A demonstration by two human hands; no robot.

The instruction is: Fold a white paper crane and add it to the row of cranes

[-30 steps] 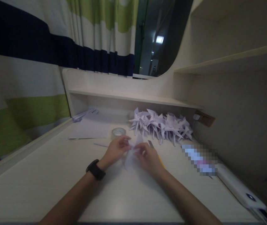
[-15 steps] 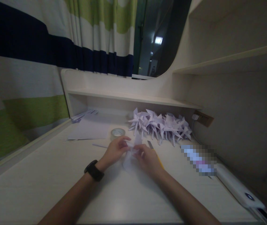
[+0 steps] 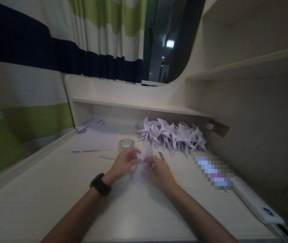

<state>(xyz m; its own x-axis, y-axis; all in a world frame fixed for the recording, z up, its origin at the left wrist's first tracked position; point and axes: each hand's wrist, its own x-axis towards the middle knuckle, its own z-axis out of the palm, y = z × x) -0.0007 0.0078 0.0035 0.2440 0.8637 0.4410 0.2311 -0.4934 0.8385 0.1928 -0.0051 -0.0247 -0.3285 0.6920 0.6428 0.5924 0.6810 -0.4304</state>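
Note:
Between my two hands, above the desk, is a white paper pinwheel [image 3: 138,176], its blades pointing up and down. My left hand [image 3: 125,163], with a black watch on the wrist, pinches it from the left near the centre. From the right, my right hand [image 3: 159,171] grips it close to the same spot; the fingers partly hide the folds. A yellow utility knife [image 3: 171,172] lies beside and partly behind my right hand. Just behind my left hand sits a roll of clear tape [image 3: 126,143]. A thin white paper stick [image 3: 107,157] lies left of that hand.
Many finished-looking paper pinwheels [image 3: 171,135] are heaped at the back under the shelf [image 3: 138,105]. White paper sheets [image 3: 94,140] lie at the back left, with folded strips [image 3: 90,125] behind. A blurred-out screen [image 3: 213,172] and a white elongated device [image 3: 256,199] are on the right.
Both hands stay almost in place on the pinwheel. The whole view has shifted very slightly; nothing has been let go or picked up.

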